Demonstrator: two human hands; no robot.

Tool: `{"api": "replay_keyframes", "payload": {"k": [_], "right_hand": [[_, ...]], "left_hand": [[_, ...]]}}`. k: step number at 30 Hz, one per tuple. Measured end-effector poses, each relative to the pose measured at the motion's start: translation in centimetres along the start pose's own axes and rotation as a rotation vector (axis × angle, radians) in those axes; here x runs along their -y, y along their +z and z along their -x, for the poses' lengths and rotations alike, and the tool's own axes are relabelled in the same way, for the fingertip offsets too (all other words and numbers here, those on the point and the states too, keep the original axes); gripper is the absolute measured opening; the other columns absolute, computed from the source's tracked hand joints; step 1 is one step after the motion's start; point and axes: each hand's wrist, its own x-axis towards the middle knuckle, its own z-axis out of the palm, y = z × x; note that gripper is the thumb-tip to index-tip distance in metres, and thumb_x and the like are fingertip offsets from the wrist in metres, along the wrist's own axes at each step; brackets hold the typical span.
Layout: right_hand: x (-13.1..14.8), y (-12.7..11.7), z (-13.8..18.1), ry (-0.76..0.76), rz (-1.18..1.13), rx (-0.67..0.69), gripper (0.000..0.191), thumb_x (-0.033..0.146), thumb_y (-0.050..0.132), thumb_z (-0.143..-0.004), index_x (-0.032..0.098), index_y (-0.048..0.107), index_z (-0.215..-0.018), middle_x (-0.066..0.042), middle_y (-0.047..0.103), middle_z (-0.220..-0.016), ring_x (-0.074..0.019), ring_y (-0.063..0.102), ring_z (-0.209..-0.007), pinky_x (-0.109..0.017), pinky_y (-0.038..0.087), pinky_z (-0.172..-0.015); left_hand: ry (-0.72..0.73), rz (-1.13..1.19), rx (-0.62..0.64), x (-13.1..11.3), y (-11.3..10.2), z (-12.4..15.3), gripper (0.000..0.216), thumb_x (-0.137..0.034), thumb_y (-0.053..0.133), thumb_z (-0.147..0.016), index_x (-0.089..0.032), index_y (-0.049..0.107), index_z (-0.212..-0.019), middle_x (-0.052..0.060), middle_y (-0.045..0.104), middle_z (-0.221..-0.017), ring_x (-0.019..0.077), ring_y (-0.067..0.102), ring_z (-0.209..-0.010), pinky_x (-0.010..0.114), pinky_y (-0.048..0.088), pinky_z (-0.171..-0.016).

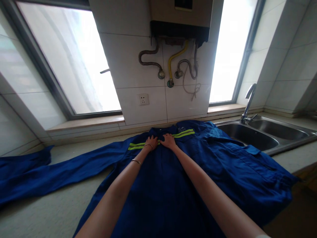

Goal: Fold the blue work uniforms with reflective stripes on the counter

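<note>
A blue work jacket (173, 185) with yellow-green reflective stripes lies spread front-up on a pale countertop (49, 205). One long sleeve (61, 172) stretches far to the left. My left hand (151, 142) and my right hand (168, 140) rest side by side on the jacket's upper chest, close to the collar. Both press down on the cloth with fingers bent over the front opening. Whether the fingers pinch the fabric cannot be told. My left wrist wears thin bracelets.
A steel double sink (262, 135) with a tap (249, 102) sits at the right; the jacket's right side drapes toward its rim. A tiled wall holds a socket (143, 99), pipes (170, 66) and a water heater (180, 19). Windows flank both sides.
</note>
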Motion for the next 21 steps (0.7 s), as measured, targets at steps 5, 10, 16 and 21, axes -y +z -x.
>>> {"api": "replay_keyframes", "payload": {"k": [5, 10, 16, 21], "right_hand": [[0.7, -1.6, 1.0, -0.018, 0.024, -0.006, 0.036, 0.037, 0.046, -0.085, 0.016, 0.057, -0.112, -0.013, 0.053, -0.114, -0.0226, 0.049, -0.107, -0.033, 0.038, -0.087], [1.2, -3.4, 1.2, 0.056, 0.028, 0.136, 0.031, 0.026, 0.045, -0.085, 0.012, 0.056, -0.111, -0.015, 0.058, -0.108, -0.0217, 0.055, -0.102, -0.03, 0.04, -0.085], [3.5, -7.4, 4.1, 0.035, 0.078, 0.204, 0.048, 0.026, 0.053, -0.08, 0.011, 0.042, -0.125, -0.019, 0.053, -0.118, -0.0274, 0.055, -0.104, -0.035, 0.042, -0.082], [5.2, -13.0, 13.3, -0.31, 0.008, 0.344, 0.034, 0.036, 0.042, -0.088, 0.018, 0.053, -0.115, -0.01, 0.062, -0.099, -0.0215, 0.06, -0.086, -0.029, 0.041, -0.073]], "left_hand": [[0.024, 0.062, -0.067, -2.3, -1.0, 1.5, 0.037, -0.015, 0.037, -0.084, -0.013, 0.061, -0.111, 0.015, 0.056, -0.116, 0.0244, 0.048, -0.113, 0.037, 0.035, -0.098], [0.175, 0.16, 0.004, -4.5, -1.7, 4.4, 0.031, -0.022, 0.042, -0.084, -0.011, 0.064, -0.102, 0.012, 0.061, -0.108, 0.0208, 0.055, -0.101, 0.03, 0.038, -0.095], [0.167, 0.325, 0.099, -5.3, -4.2, 8.1, 0.027, -0.017, 0.042, -0.082, -0.007, 0.066, -0.088, 0.012, 0.065, -0.097, 0.0201, 0.059, -0.092, 0.029, 0.043, -0.087], [0.063, 0.522, 0.267, -4.9, -6.5, 10.7, 0.033, -0.014, 0.036, -0.082, -0.002, 0.063, -0.096, 0.009, 0.066, -0.081, 0.0132, 0.06, -0.069, 0.019, 0.044, -0.058]]}}
